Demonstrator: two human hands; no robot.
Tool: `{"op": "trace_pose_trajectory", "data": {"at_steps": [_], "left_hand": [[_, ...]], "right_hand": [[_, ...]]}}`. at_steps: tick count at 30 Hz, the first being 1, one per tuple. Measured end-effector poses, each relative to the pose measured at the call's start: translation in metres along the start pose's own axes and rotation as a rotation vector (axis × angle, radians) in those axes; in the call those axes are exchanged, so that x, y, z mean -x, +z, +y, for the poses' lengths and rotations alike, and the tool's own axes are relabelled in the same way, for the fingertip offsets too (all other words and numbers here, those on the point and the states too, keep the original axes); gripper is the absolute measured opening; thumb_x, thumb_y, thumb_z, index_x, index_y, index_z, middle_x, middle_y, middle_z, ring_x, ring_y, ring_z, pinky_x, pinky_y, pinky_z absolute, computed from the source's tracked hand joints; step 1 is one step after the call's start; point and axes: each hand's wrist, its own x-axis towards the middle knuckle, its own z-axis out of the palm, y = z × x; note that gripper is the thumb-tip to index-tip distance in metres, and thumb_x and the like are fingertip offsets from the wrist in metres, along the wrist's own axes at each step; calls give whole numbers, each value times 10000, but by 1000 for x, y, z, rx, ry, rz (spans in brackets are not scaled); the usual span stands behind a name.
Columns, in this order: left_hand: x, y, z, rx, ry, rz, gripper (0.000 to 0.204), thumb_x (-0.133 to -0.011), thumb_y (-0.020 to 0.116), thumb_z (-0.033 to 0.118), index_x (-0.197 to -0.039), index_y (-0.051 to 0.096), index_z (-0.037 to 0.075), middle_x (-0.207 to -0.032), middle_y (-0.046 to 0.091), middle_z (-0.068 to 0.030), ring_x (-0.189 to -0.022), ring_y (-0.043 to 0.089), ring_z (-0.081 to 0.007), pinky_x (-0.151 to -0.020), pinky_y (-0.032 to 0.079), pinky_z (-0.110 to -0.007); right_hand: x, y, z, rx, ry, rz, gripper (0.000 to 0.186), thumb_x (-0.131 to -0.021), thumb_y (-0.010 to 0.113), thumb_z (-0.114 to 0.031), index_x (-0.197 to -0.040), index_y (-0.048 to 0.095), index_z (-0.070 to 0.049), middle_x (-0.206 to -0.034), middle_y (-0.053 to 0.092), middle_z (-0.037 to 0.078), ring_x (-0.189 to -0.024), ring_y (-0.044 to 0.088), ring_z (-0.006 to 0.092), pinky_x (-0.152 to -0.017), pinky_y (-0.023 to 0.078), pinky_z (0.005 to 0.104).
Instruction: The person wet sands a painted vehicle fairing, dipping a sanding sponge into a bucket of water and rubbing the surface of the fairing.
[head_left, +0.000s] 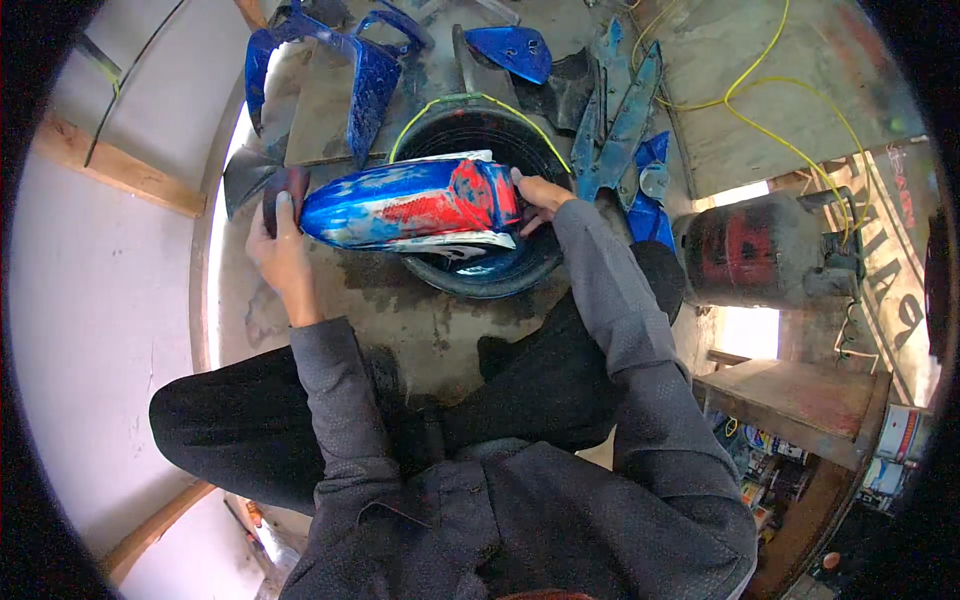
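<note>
A motorcycle fender, blue with red and scuffed whitish patches and white edges, lies sideways over a black bucket. My right hand grips its right end, thumb on top and fingers curled beneath. At the fender's pointed left end is my left hand, closed on a dark reddish-brown flat piece that looks like sandpaper. This piece is close to the fender's tip; whether they touch, I cannot tell. Some blue shows inside the bucket below the fender.
Blue fairing parts lie beyond the bucket, with another blue panel and long bluish-grey panels farther right. A dark red-marked tank stands at right, near a yellow hose and a wooden shelf. A white wall borders my left.
</note>
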Motion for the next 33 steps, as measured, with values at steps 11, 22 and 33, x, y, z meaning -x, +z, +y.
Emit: {"op": "trace_pose_trajectory", "data": {"at_steps": [11, 22, 33], "left_hand": [[-6, -10, -11, -350, 7, -242, 436, -939, 808, 334, -1188, 786, -23, -1057, 808, -159, -985, 754, -200, -927, 548, -341], [14, -15, 25, 72, -180, -421, 458, -986, 768, 198, -1382, 684, -17, -1256, 737, -108, -1109, 689, -170, -994, 526, -320], [13, 18, -11, 735, -787, -422, 481, -1032, 628, 79, -1506, 566, 25, -1383, 644, -138, -1196, 663, -228, -1062, 544, -387]], "right_hand": [[10, 2, 1, -212, -165, -176, 1042, -950, 357, -911, -1462, 610, -41, -1489, 610, 227, -1290, 646, 417, -991, 515, 699], [63, -23, -46, -230, -312, 41, 846, -955, 565, -807, -1302, 713, -50, -1091, 772, 187, -920, 747, 335, -713, 562, 537], [56, -17, -48, -431, -549, 175, 805, -989, 658, -666, -1456, 628, -11, -1383, 662, 201, -1296, 608, 363, -1065, 488, 513]]}}
